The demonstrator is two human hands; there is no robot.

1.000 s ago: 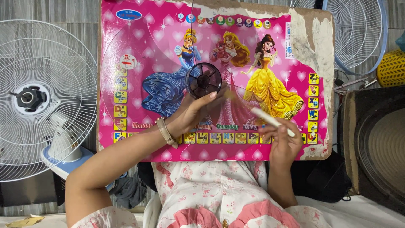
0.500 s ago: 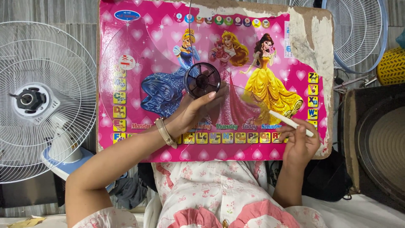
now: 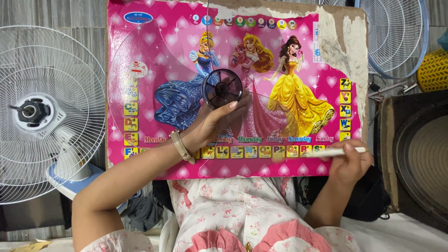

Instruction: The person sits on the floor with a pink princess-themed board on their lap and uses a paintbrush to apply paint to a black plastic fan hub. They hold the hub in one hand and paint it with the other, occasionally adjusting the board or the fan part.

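A pink picture board with cartoon princesses and letter tiles lies across my lap. Over it sits a clear plastic fan blade with a dark round hub. My left hand, a thin bracelet on its wrist, grips the hub from below with the fingers curled round its lower edge. At the board's lower right edge, my right hand holds a thin white stick that points left over the letter tiles. The board's top right corner is torn down to bare cardboard.
A white wire fan guard with its motor lies on the floor at the left, on a blue and white base. Another guard is at the top right, beside a yellow basket. A dark round casing fills the right side.
My right hand has slid right and a little down along the board's lower edge, taking the white stick with it. My left hand stays on the hub.
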